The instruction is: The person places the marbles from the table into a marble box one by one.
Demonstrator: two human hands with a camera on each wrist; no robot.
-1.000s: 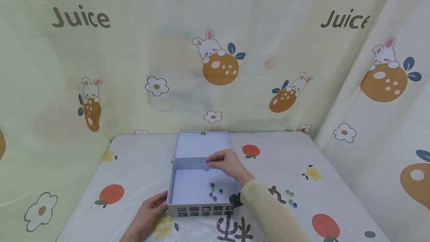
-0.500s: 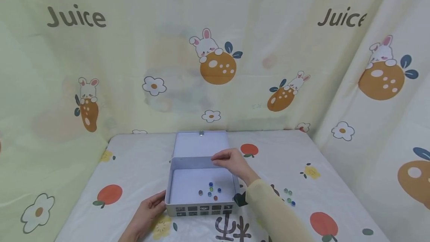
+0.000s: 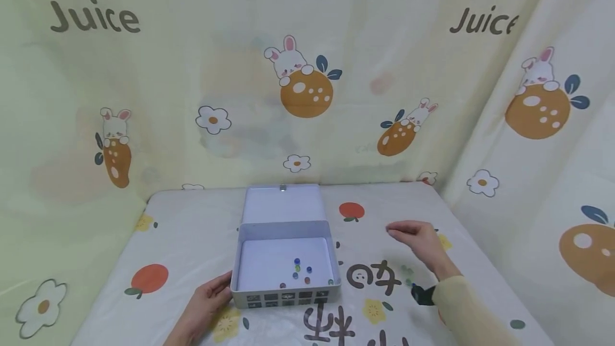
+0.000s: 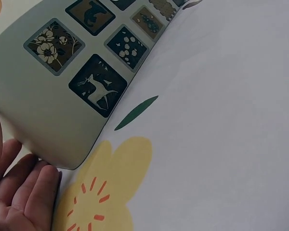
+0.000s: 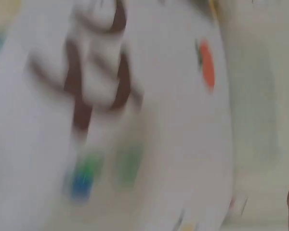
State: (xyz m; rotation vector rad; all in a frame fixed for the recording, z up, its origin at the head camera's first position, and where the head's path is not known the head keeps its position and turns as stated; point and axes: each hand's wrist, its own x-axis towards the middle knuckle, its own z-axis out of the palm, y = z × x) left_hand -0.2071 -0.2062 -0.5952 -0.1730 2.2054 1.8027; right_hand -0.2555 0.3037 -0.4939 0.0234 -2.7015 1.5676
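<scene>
An open tin box [image 3: 269,300] with small pictures along its front wall stands on the cloth-covered table. Several glass marbles lie inside, among them a blue marble [image 3: 309,269] and a reddish marble [image 3: 307,280]. My left hand [image 3: 204,303] rests with relaxed fingers at the box's front left corner, seen also beside the tin wall [image 4: 33,120] in the left wrist view. To the right of the box, my right hand [image 3: 418,239] is above the table, thumb and fingers close together, no marble showing between them. Below it, several loose marbles [image 3: 407,271] lie on the cloth, partly blurred.
The lid [image 3: 282,204] lies folded back behind the box, with a small clasp at its far edge. A dark wrist camera [image 3: 423,295] sits under the right wrist. A printed curtain [image 3: 240,68] hangs behind the table and along both sides.
My right hand has left the space over the box and moved right. A marble beneath it dropped into the box and rolled toward the front wall. My left hand stays at the corner.
</scene>
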